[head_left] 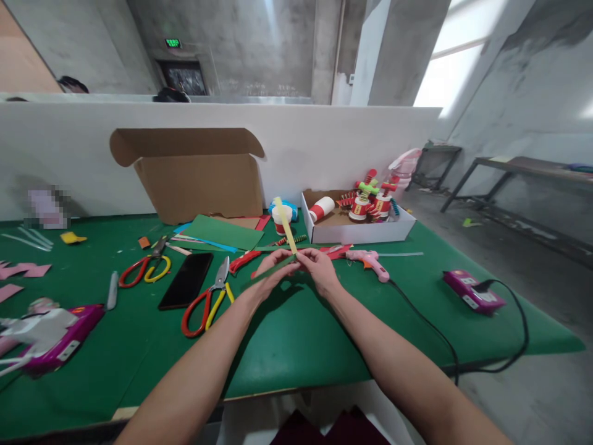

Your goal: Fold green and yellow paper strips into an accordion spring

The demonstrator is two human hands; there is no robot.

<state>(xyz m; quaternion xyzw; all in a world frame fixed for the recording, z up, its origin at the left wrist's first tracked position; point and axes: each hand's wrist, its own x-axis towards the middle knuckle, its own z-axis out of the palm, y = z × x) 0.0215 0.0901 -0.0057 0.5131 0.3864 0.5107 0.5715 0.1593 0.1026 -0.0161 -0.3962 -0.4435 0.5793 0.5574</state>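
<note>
My left hand (277, 267) and my right hand (317, 267) meet over the middle of the green table. Their fingertips pinch the spot where a yellow paper strip (287, 230) and a green paper strip (271, 272) join. The yellow strip points up and away from me, while the green one slants down to the left past my left hand. Just beyond my hands lie a red-handled cutter (244, 262) and a folded red and green paper spring (293, 240). A pink glue gun (369, 262) rests to the right of my right hand.
Two pairs of scissors (210, 300) (147, 266) and a black phone (186, 281) lie left. Behind are coloured sheets (227, 232), paper cups (281, 217) and a white box (361, 233) of paper-cup figures. Purple power strips (473, 290) (69, 340) and a cord (424, 321) sit at both sides.
</note>
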